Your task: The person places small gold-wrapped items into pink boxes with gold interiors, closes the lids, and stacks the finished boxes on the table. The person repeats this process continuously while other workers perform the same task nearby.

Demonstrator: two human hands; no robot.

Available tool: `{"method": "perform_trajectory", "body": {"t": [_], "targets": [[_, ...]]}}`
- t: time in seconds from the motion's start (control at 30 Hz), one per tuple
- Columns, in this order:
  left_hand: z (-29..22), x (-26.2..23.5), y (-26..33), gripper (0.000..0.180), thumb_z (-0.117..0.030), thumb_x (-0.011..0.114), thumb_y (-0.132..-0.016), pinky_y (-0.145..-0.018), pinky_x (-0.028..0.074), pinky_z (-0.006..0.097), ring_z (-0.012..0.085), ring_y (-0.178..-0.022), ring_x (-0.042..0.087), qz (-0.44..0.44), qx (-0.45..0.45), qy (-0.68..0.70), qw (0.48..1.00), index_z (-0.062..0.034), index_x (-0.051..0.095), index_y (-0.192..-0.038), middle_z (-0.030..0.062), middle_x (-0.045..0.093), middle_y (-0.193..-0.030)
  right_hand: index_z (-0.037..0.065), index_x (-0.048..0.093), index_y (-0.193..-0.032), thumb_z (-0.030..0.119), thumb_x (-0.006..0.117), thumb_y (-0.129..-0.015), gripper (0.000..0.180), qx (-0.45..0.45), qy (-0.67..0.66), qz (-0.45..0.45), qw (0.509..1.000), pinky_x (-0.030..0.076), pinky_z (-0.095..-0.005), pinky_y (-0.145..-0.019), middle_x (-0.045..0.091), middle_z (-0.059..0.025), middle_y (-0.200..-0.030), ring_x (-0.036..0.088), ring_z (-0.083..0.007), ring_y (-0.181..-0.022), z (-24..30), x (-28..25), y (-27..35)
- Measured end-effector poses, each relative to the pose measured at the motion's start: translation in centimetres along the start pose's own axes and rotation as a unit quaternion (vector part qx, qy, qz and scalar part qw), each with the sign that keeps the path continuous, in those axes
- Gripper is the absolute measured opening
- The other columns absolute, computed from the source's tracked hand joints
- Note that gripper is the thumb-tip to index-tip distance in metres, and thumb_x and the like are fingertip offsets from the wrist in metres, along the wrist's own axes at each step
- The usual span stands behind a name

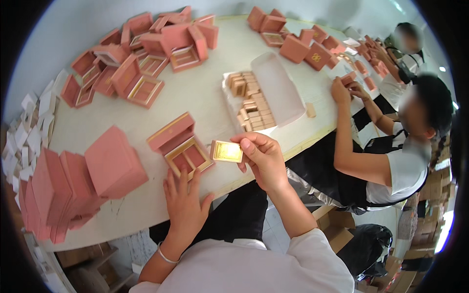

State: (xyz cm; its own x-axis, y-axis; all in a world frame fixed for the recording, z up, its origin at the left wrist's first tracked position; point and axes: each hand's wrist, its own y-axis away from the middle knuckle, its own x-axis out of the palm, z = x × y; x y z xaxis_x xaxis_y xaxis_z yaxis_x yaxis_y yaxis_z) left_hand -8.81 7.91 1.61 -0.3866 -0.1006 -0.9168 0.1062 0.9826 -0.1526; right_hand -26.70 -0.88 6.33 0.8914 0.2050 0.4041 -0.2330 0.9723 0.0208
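Observation:
Between the thumb and fingers of my right hand (264,158) is a small block with a shiny gold face (227,151) and pink sides. It is raised just right of an open pink box (172,129), whose lid stands up at the back. Inside, a gold-edged frame splits the box into two compartments. My left hand (186,202) lies with fingers spread at the box's front edge, fingertips touching it, and holds nothing. Behind, a white tray (228,105) carries rows of small gold-pink blocks (253,100), its translucent lid (279,90) beside it.
Closed pink boxes (115,163) are stacked at the left. Several open pink boxes (138,80) crowd the back left, and more boxes (294,48) stand at the back right. A co-worker (376,161) sits at the right, another person further off. A cardboard box (337,227) is on the floor.

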Motion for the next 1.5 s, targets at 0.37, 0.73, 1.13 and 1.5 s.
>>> {"method": "perform_trajectory", "body": {"t": [0.37, 0.73, 1.13, 1.5], "targets": [[0.1, -1.6, -0.6, 0.038, -0.003, 0.058, -0.088, -0.078, 0.047, 0.024, 0.0106, -0.090, 0.057, -0.074, -0.098, 0.650, 0.750, 0.0020, 0.047, -0.124, 0.0081, 0.059, -0.106, 0.000, 0.053, -0.110, 0.007, 0.056, -0.090, 0.022, 0.054, 0.000, 0.049, 0.997, 0.051, -0.0261, -0.060, 0.061, -0.0095, -0.092, 0.061, -0.0142, -0.069, -5.1, 2.5, 4.0], [4.2, -1.1, -0.1, 0.076, -0.017, 0.077, -0.069, -0.085, 0.044, 0.036, 0.0259, -0.107, 0.052, -0.108, -0.092, 0.280, 0.950, 0.0012, 0.037, -0.132, 0.0174, 0.051, -0.121, -0.003, 0.057, -0.112, 0.004, 0.073, -0.069, 0.046, -0.318, 0.523, 0.093, 0.786, 0.047, -0.0351, -0.061, 0.056, -0.0140, -0.091, 0.056, -0.0268, -0.076, -5.0, 2.3, 1.2], [4.0, 0.4, -2.8, 0.105, -0.020, 0.081, -0.061, -0.100, 0.027, 0.053, 0.0377, -0.126, 0.034, -0.125, -0.047, 0.210, 0.969, 0.0037, 0.015, -0.140, 0.0235, 0.034, -0.134, -0.003, 0.059, -0.099, 0.013, 0.067, -0.072, 0.032, -0.321, 0.624, 0.241, 0.671, 0.045, -0.0321, -0.062, 0.047, -0.0077, -0.077, 0.051, -0.0221, -0.071, -5.4, 3.5, -0.9], [3.8, 1.3, -2.3, 0.107, -0.022, 0.083, -0.058, -0.103, 0.023, 0.057, 0.0378, -0.125, 0.034, -0.139, -0.041, 0.173, 0.974, 0.0048, 0.017, -0.138, 0.0235, 0.034, -0.134, -0.002, 0.056, -0.107, 0.008, 0.060, -0.071, 0.038, -0.231, 0.655, 0.338, 0.635, 0.048, -0.0326, -0.069, 0.052, -0.0111, -0.085, 0.054, -0.0232, -0.080, -3.6, 4.1, -2.0]]}}
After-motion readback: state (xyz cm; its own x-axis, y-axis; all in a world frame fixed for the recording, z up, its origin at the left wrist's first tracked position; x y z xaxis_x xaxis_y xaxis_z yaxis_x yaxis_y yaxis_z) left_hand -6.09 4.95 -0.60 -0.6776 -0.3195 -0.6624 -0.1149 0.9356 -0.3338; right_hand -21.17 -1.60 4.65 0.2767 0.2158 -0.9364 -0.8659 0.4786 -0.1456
